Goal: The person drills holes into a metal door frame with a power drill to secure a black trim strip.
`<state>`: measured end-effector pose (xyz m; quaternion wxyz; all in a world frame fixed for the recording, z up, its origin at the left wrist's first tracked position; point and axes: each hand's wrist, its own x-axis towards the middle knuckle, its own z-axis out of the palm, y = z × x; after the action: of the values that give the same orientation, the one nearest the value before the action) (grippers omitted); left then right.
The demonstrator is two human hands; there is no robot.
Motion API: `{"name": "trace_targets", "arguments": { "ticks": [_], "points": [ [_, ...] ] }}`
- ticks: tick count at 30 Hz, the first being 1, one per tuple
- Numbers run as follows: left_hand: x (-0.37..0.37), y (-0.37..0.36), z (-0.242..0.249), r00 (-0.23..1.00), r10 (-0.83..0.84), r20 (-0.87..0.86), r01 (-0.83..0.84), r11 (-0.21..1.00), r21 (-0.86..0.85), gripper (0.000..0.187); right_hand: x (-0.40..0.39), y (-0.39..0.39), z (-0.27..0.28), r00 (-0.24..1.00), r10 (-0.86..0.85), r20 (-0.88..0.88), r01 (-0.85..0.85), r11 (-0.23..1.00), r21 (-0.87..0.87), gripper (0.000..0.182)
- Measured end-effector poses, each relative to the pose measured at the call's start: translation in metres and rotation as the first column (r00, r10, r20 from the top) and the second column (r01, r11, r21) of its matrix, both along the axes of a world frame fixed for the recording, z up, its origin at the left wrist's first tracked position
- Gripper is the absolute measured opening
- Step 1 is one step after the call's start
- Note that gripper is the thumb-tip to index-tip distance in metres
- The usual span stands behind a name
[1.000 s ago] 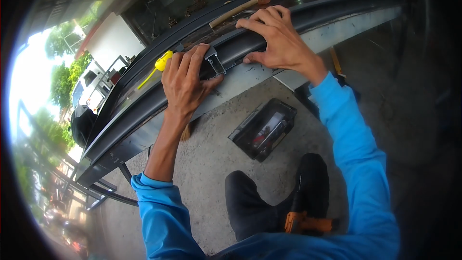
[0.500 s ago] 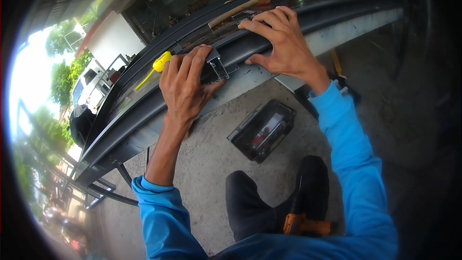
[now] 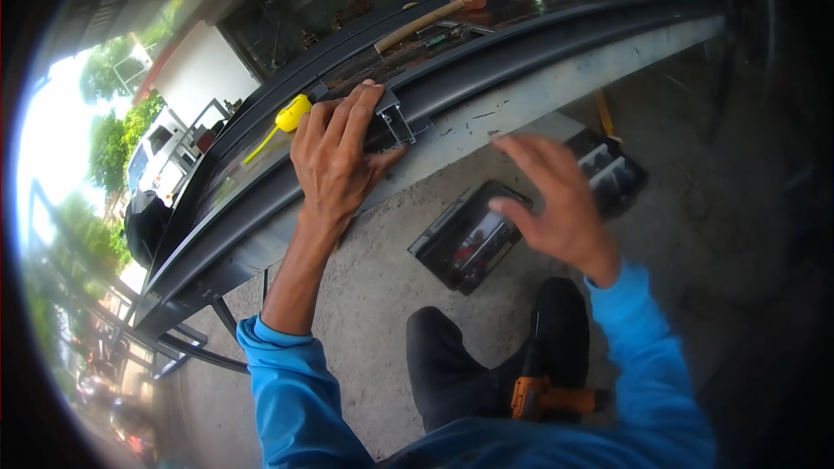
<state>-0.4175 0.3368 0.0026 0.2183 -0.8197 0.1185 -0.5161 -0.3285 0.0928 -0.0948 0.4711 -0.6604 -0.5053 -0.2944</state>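
Left hand [image 3: 337, 152] pinches a metal profile [image 3: 388, 104], seemingly to steady it
Right hand [image 3: 556, 201] spread, apart from the surface's near edge [image 3: 521, 99]

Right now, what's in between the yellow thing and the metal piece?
The left hand is: in the head view, its fingers lie between the yellow thing and the metal piece, gripping the piece.

No text, brand, number or sign can be read. The yellow tape measure [image 3: 293, 113] at ten o'clock and orange power drill [image 3: 534, 398] at five show no legible lettering; dark marks [image 3: 486, 115] on the pale metal beam [image 3: 599, 68] toward one o'clock form no readable characters.
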Motion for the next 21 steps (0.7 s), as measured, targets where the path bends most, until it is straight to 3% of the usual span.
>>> {"name": "trace_targets", "arguments": {
  "ticks": [1,2,3,4,5,6,7,8,11,14,18,20,21],
  "points": [
    [0.0,0.0,0.0,1.0,0.012,-0.013,-0.012,1.0,-0.015,0.085,-0.02,-0.013,-0.032,0.968,0.093,-0.232,-0.131,0.979,-0.158,0.064],
    [0.0,-0.001,0.0,0.999,0.025,-0.024,-0.025,0.999,-0.031,0.086,-0.04,-0.023,-0.069,0.928,0.108,-0.357,-0.235,0.913,-0.333,0.066],
    [0.0,-0.001,-0.001,1.0,0.023,-0.021,-0.024,0.999,-0.031,0.086,-0.058,-0.036,-0.097,0.853,0.004,-0.522,-0.391,0.667,-0.634,0.072],
    [0.0,-0.001,-0.002,0.999,0.026,-0.024,-0.027,0.999,-0.036,0.086,-0.072,-0.052,-0.15,0.846,0.032,-0.532,-0.491,0.432,-0.756,0.079],
    [0.0,-0.001,-0.002,0.999,0.029,-0.02,-0.03,0.999,-0.04,0.086,-0.085,-0.064,-0.206,0.708,-0.018,-0.706,-0.678,0.266,-0.686,0.083],
    [-0.001,0.0,-0.002,0.999,0.031,-0.015,-0.032,0.999,-0.04,0.086,-0.115,-0.079,-0.213,0.724,-0.125,-0.679,-0.646,0.222,-0.73,0.084],
    [-0.001,0.0,-0.002,0.999,0.03,-0.024,-0.03,0.999,-0.035,0.086,-0.131,-0.093,-0.243,0.801,-0.032,-0.598,-0.561,0.309,-0.768,0.087],
    [-0.001,0.0,-0.003,0.999,0.03,-0.03,-0.031,0.999,-0.033,0.086,-0.14,-0.099,-0.249,0.806,-0.033,-0.591,-0.555,0.304,-0.774,0.087],
    [-0.003,-0.003,-0.002,0.997,0.057,-0.045,-0.059,0.997,-0.043,0.086,-0.169,-0.106,-0.259,0.795,-0.101,-0.598,-0.433,0.598,-0.675,0.085],
    [-0.002,-0.002,0.0,0.998,0.037,-0.048,-0.038,0.999,-0.036,0.086,-0.182,-0.105,-0.244,0.734,-0.214,-0.644,-0.418,0.605,-0.678,0.08],
    [-0.001,0.002,-0.001,0.997,0.05,-0.06,-0.051,0.999,-0.017,0.085,-0.19,-0.119,-0.268,0.794,-0.16,-0.586,-0.324,0.704,-0.632,0.077],
    [-0.002,0.001,0.001,0.997,0.047,-0.06,-0.047,0.999,-0.006,0.085,-0.189,-0.121,-0.28,0.783,-0.32,-0.533,-0.205,0.678,-0.706,0.08],
    [-0.002,0.001,0.002,0.998,0.041,-0.057,-0.041,0.999,0.001,0.085,-0.191,-0.124,-0.282,0.78,-0.316,-0.54,-0.211,0.679,-0.703,0.08]
  ]
}}
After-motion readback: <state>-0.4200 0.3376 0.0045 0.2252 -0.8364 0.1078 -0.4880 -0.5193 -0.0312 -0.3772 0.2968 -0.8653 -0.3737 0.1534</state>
